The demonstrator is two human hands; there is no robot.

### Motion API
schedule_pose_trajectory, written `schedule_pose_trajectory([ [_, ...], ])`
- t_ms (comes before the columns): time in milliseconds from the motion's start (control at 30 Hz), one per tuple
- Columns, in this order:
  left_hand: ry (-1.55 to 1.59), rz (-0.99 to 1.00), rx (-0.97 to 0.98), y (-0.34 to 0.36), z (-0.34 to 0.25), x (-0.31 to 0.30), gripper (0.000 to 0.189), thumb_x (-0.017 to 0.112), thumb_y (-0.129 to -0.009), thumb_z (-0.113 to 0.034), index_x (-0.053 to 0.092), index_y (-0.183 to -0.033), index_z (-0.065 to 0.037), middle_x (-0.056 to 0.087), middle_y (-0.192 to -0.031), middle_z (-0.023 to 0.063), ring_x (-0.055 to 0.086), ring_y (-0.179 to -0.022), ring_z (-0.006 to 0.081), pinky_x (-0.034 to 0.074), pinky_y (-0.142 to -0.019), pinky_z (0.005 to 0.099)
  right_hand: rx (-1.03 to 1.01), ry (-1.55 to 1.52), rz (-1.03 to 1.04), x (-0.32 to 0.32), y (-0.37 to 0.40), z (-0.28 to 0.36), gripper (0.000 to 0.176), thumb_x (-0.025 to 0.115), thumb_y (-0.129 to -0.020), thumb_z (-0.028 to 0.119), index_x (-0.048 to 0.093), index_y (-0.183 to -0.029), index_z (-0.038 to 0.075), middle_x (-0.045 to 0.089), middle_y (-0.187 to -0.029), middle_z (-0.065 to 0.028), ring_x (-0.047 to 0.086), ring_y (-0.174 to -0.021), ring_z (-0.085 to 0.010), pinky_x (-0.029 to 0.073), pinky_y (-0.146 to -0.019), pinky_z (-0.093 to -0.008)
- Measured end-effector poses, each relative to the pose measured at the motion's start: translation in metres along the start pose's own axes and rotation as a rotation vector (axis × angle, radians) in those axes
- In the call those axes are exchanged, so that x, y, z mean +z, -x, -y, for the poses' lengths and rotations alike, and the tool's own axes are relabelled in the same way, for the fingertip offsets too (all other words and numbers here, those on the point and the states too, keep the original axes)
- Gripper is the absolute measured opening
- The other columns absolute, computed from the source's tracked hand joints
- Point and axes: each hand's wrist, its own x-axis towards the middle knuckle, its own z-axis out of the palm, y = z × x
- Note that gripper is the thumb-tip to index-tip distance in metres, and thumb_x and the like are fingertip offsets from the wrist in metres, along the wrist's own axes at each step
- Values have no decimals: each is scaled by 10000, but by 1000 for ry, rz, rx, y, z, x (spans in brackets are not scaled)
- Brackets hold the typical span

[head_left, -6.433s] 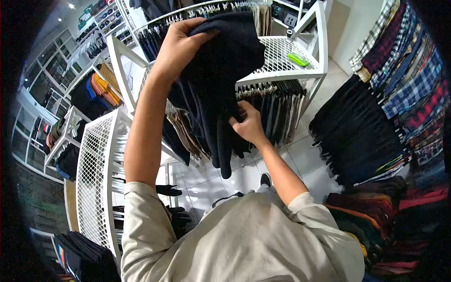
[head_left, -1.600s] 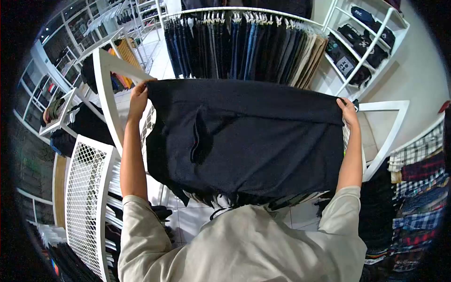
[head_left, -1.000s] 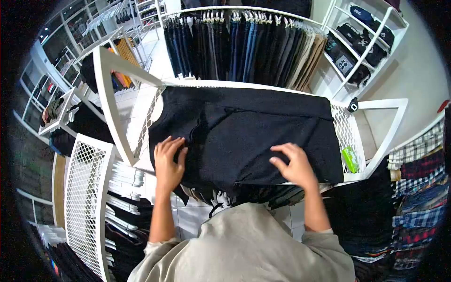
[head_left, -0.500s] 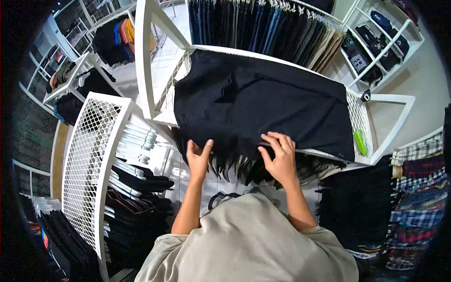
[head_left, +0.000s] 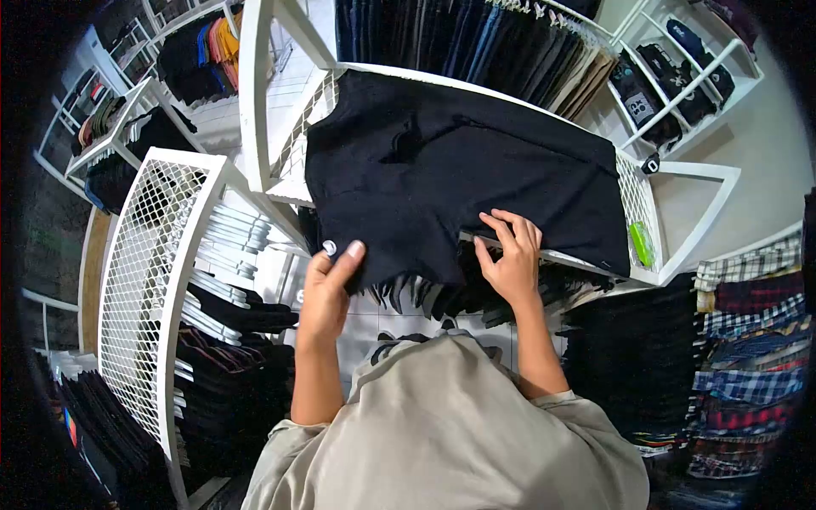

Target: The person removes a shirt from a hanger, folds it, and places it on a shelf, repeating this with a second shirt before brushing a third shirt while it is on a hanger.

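Black trousers (head_left: 510, 170) lie folded lengthwise across the top of a white rack (head_left: 374, 70). Their seat part hangs over the near edge on the left. My left hand (head_left: 327, 293) grips the near left corner of the cloth, thumb on top and fingers underneath. A small round white spot (head_left: 329, 247) shows beside that thumb. My right hand (head_left: 512, 255) is open at the near edge of the trousers, fingers slightly bent and apart, fingertips right by the cloth. Dark garments (head_left: 408, 293) hang below the rack top.
Left of me stands a white mesh-topped rack (head_left: 127, 289) with garments on white hangers (head_left: 225, 246). Jeans (head_left: 425, 42) hang behind the trousers. Plaid shirts (head_left: 748, 365) hang at the right. A bright green object (head_left: 640, 245) sits at the rack's right end.
My left hand has moved left and down and closed on the trousers' near corner. The seat part now reaches further over the edge. My right hand stays open near the same spot.
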Motion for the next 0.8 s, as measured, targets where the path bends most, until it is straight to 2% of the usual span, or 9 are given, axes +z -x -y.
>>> schedule_pose_trajectory([
  [100,115,58,64,-12,-18,20,186,651,-983,-108,645,-1129,6,712,-1094,101,698,-980,175,544,-881,310,-28,-8,-11,3,-3,-15,414,771,-790,121,699,-1197,124,633,-1201,-80,580,-1116,-292,403,-1020,-456],
  [167,99,-26,140,-21,-21,34,194,668,-978,-172,634,-1076,-8,702,-1050,107,706,-906,208,578,-836,362,-17,20,-17,-6,-6,-25,453,757,-738,59,696,-1183,121,637,-1173,-70,581,-1102,-292,411,-1005,-456],
  [367,141,107,275,-52,-24,25,252,614,-1011,-208,663,-1175,-24,717,-1117,129,694,-1022,253,543,-960,463,128,205,-159,-57,21,-107,506,673,-655,-27,691,-1139,118,651,-1095,-46,597,-1052,-284,425,-966,-435],
  [400,139,145,302,-54,-26,28,314,590,-1022,-225,646,-1246,-12,713,-1140,136,694,-1038,267,520,-1000,470,169,267,-162,-69,31,-124,506,666,-649,-34,692,-1132,115,653,-1078,-46,602,-1043,-282,429,-958,-433],
  [500,208,214,305,-69,-30,33,331,560,-1031,-195,615,-1242,54,690,-1204,188,710,-1059,305,543,-983,470,288,321,-189,-104,61,-169,521,609,-617,-42,712,-1108,98,663,-1080,-77,607,-1048,-303,434,-953,-429],
  [567,170,163,334,-76,-32,45,339,560,-1033,-202,611,-1251,53,689,-1202,189,708,-1061,312,551,-973,460,307,382,-142,-130,72,-187,508,601,-621,-42,719,-1095,98,666,-1044,-93,612,-1031,-317,439,-946,-431],
  [600,138,136,340,-84,-35,45,343,563,-1034,-208,609,-1257,49,689,-1201,189,705,-1070,311,556,-962,453,334,324,-91,-142,77,-201,493,661,-639,-44,720,-1106,102,669,-1043,-89,612,-1031,-315,434,-962,-432],
  [700,83,82,336,-118,-50,49,380,580,-1032,-235,599,-1335,-6,671,-1261,161,651,-1168,292,514,-1002,447,505,-92,-73,-171,62,-219,429,601,-713,-86,734,-1099,42,727,-1075,-136,690,-1034,-297,515,-957,-394],
  [800,11,106,292,-159,-71,73,401,577,-1038,-250,561,-1351,-1,655,-1286,159,653,-1168,291,525,-977,419,482,-143,-39,-185,25,-240,362,615,-788,-58,728,-1119,37,750,-1065,-138,713,-1018,-238,534,-892,-347],
])
